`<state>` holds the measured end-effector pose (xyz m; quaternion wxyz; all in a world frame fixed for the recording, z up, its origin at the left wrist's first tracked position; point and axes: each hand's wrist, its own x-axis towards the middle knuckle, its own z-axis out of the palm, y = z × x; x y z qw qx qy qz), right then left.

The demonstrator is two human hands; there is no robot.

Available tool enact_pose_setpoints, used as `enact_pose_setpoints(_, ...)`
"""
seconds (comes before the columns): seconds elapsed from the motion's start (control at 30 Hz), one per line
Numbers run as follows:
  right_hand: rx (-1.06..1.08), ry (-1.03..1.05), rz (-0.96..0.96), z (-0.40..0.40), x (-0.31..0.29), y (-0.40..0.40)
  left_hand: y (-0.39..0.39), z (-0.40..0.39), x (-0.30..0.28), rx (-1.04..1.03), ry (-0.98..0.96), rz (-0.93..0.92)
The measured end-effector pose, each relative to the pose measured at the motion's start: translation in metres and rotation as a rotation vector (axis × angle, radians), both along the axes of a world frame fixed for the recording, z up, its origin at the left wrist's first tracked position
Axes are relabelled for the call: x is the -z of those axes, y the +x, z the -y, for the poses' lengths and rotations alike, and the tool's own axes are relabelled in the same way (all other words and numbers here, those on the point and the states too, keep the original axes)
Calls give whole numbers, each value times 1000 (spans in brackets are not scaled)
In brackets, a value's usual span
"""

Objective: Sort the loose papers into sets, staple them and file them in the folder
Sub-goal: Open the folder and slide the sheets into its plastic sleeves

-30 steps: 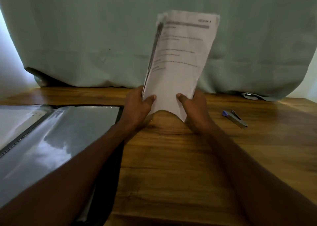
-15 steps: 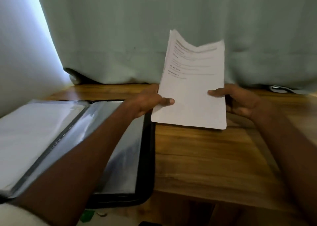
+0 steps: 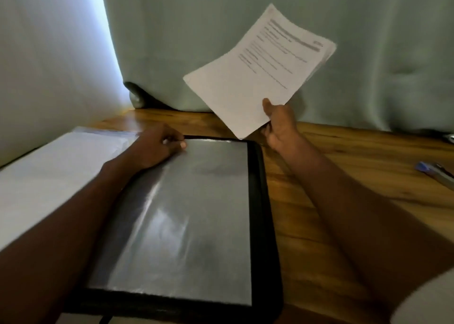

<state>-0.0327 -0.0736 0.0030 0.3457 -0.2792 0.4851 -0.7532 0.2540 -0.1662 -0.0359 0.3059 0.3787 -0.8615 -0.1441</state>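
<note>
While the right hand is pinching the paper set by its lower corner, aloft | left hand, fingers curled, is picking at the folder sleeve's top edge, directly below-left of the set | long axis tilting up-right.

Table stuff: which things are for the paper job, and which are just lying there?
For the job:
- papers, held up by the right hand
- folder, open, left hand at the top of its plastic sleeve
- stapler, lying at the right

Just there:
- curtain
- wall
- table
</note>
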Motion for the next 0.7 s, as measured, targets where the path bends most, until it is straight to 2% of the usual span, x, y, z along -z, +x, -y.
enact_pose_setpoints(0.13,34,-49,14,33,23,2,-5,6,7,9,-79,-5)
enact_pose_setpoints(0.33,-47,-109,152,43,34,-10,-8,8,6,-36,-99,33)
enact_pose_setpoints(0.47,-40,-111,249,43,34,-13,-17,9,-12,-70,21,27)
enact_pose_setpoints(0.6,40,-91,258,43,27,-9,-31,16,-30,18,126,97)
enact_pose_setpoints(0.7,63,-104,244,50,8,-3,-38,16,-22,117,204,-87)
